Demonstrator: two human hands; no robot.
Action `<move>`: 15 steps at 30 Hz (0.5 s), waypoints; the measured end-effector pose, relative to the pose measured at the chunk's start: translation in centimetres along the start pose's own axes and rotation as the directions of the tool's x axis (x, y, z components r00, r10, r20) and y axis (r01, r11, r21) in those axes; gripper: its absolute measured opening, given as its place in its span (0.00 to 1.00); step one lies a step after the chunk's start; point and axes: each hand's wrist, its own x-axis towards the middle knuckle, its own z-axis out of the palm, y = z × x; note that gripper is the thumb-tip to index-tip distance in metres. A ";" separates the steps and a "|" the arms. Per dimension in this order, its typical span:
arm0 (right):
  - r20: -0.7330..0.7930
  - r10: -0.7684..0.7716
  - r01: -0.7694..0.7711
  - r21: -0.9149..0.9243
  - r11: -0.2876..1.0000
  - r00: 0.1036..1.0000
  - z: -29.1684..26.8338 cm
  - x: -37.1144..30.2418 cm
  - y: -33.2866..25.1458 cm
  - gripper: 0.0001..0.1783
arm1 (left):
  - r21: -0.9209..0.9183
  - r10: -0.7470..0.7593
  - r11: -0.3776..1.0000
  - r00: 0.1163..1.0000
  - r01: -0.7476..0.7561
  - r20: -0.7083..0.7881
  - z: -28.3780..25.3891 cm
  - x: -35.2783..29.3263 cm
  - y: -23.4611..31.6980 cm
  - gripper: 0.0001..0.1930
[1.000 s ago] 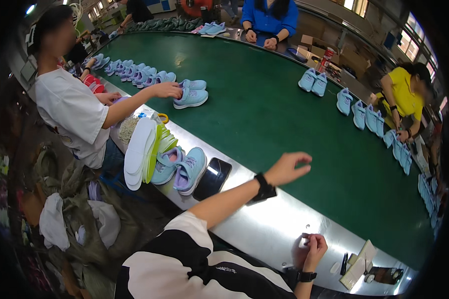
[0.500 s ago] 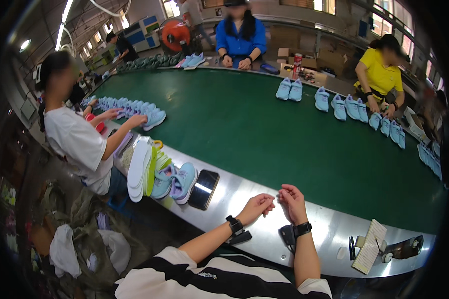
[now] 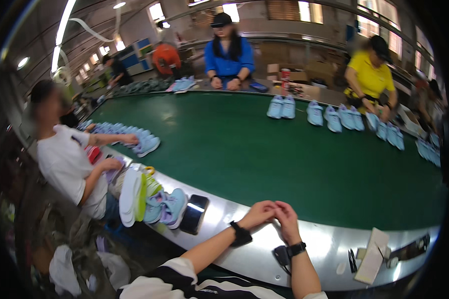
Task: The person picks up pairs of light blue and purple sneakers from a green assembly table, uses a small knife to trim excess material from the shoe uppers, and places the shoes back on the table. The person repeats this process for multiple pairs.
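My left hand [image 3: 259,214] and my right hand [image 3: 287,222] meet at the fingertips over the inner edge of the metal rim [image 3: 224,251]. The fingers of both are curled and pressed together. Whatever they may hold is hidden or too small to make out. Each wrist wears a black band with a dark device. Left of my left hand, a dark phone [image 3: 194,214] lies flat on the rim. Beside it stand light blue and lilac shoes [image 3: 174,205], with white insoles [image 3: 130,194] and lime green ones [image 3: 141,199] propped next to them.
A green conveyor belt [image 3: 224,149] spans the middle. Blue shoes stand along its far right side [image 3: 314,113] and in a row [image 3: 147,143] at left. Co-workers in white, blue and yellow sit around it. A notepad [image 3: 371,256] and black pen [image 3: 352,260] lie at right.
My hands have come together from a small gap. The white-shirted co-worker has drawn one hand back toward a lilac thing on the rim. The whole view has tilted up slightly.
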 end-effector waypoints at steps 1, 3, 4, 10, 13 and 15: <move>-0.025 -0.040 0.037 -0.080 0.996 0.999 0.0 0.1 -0.1 0.21 | -0.128 0.004 0.992 1.000 -0.004 -0.003 0.4 1.4 0.0 0.11; -0.049 -0.093 0.085 -0.156 0.984 0.994 -0.4 0.4 -0.4 0.22 | -0.133 0.079 0.988 0.997 -0.079 -0.004 0.7 3.8 -0.2 0.11; -0.084 -0.106 0.093 -0.151 0.984 0.991 -0.6 0.7 -0.5 0.22 | -0.183 0.122 0.976 0.992 -0.122 -0.008 1.2 4.2 -0.7 0.11; -0.077 -0.087 0.069 -0.216 0.974 0.993 -1.8 1.2 0.4 0.21 | -0.075 0.186 0.979 0.981 -0.190 -0.052 0.8 4.6 -1.5 0.14; -0.097 -0.114 0.100 -0.137 0.985 0.989 -1.4 1.1 0.2 0.21 | 0.072 0.237 0.970 0.968 -0.232 -0.084 1.4 4.5 -1.3 0.15; -0.139 -0.068 0.039 -0.200 0.979 0.988 -0.5 2.0 -0.1 0.22 | 0.166 0.240 0.958 0.970 -0.232 -0.032 1.6 4.6 -1.3 0.16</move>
